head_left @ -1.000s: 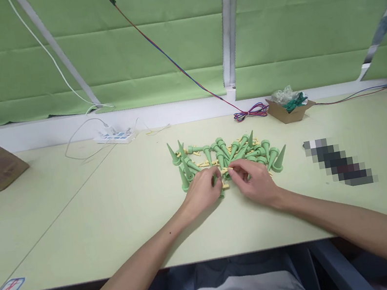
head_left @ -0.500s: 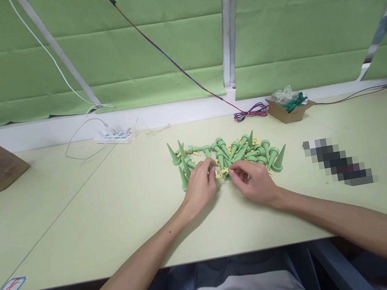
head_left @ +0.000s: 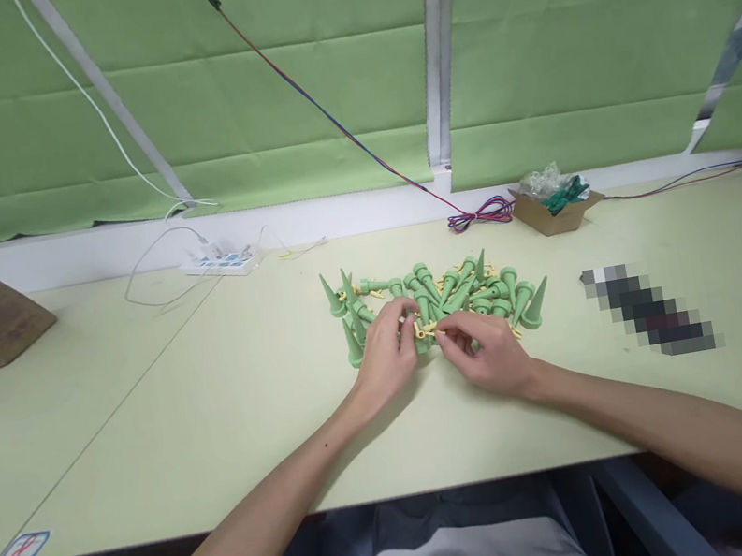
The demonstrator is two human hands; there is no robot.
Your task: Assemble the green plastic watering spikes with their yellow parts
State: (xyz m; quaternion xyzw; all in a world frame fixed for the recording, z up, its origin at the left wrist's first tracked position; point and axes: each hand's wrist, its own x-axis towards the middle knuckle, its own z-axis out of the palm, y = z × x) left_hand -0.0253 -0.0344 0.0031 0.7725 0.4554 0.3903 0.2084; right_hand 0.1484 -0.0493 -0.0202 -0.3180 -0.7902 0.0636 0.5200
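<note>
Two yellow bits were in hand. The right hand (head_left: 486, 349) had its thumb and index fingertip pressed together on the slim bit (head_left: 430, 330), whose free end pointed across towards the other hand. The left hand (head_left: 386, 347) had its fingers curled in and seemed to clamp the ringed bit (head_left: 421, 330), its round opening just showing past the fingertips; whatever else lay inside that grip was hidden. The two bits were close between the hands, and whether they touched could not be told.

The green spikes (head_left: 460, 293) lay in a heap just beyond both sets of fingers, tips pointing every way. Outside the left fingers a few stood point-up, one of them the near spike (head_left: 352, 343); beyond the right knuckles stood the end spike (head_left: 536, 305).

As a judgement, the work on this pair of bits was midway: both were gripped and lined up close, but no finished join could be made out. Past the left fingertips, the far spike (head_left: 370, 286) lay with yellow bits beside it, fitted or merely loose, too small to tell. Several others nearer the right fingers showed no yellow at all. No separate finished group stood out, so most of the heap looked left to handle, though a firm count was not possible.
</note>
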